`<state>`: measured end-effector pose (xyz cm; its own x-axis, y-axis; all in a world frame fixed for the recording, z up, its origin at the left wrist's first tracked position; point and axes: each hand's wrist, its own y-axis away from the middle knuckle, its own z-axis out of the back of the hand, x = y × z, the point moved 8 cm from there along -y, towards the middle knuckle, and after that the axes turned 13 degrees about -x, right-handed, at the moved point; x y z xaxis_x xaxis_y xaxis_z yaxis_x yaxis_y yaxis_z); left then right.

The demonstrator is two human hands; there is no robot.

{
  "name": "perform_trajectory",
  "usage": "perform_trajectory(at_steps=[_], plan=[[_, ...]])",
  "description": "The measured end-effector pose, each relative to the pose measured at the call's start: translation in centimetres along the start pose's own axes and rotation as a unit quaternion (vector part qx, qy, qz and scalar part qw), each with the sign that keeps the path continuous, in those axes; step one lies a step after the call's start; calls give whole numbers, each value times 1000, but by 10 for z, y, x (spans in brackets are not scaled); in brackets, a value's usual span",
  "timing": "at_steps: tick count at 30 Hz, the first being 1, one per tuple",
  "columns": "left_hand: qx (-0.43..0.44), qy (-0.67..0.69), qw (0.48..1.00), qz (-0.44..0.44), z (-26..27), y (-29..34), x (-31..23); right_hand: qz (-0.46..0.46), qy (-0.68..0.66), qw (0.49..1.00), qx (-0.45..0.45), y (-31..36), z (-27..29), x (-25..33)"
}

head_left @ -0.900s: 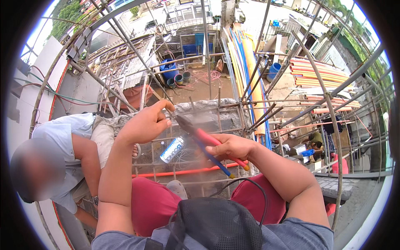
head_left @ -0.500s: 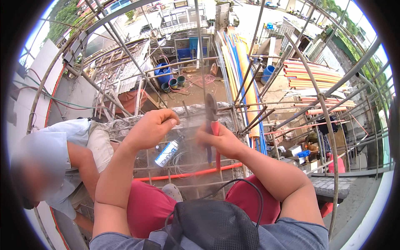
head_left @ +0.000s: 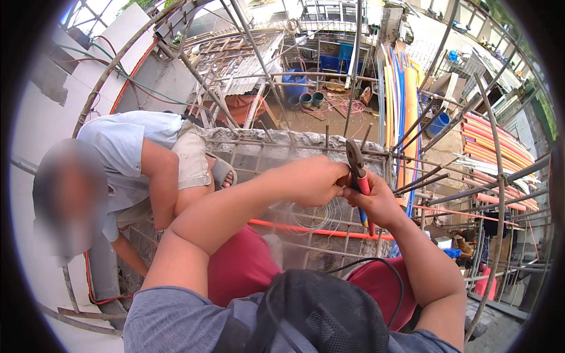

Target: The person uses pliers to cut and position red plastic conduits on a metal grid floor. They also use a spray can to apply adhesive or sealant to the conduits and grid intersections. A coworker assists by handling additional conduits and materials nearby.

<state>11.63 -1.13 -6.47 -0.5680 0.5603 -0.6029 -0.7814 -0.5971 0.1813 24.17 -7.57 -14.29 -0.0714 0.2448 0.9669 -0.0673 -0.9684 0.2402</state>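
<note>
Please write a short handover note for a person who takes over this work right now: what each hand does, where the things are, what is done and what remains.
Right hand: closed around the red and blue handles of the pliers, jaws pointing up beside a vertical bar of the rebar cage.
Left hand: closed, pressed against the right hand at the pliers; what it pinches is hidden.
Things: a coil of thin tie wire lies below the hands, above an orange conduit. A co-worker crouches at the left.
Done: cannot tell if any tie is finished.
Left: probably the tie at this bar; the wire itself is too thin to see.
</note>
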Motion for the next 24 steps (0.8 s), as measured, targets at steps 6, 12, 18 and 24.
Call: perform_trajectory(at_steps=[6, 12, 18, 24], plan=[[20, -25, 999, -21, 1, -4, 16, -54, -44, 995, 72, 0, -4, -9], [80, -36, 994, 58, -6, -16, 114, -33, -238, 967, 90, -1, 15, 5], [-30, 371, 904, 213, -34, -35, 183, -54, -113, 990, -60, -10, 59, -17], [-184, 233, 938, 178, 7, -57, 165, 40, 153, 963, -220, -16, 77, -17]])
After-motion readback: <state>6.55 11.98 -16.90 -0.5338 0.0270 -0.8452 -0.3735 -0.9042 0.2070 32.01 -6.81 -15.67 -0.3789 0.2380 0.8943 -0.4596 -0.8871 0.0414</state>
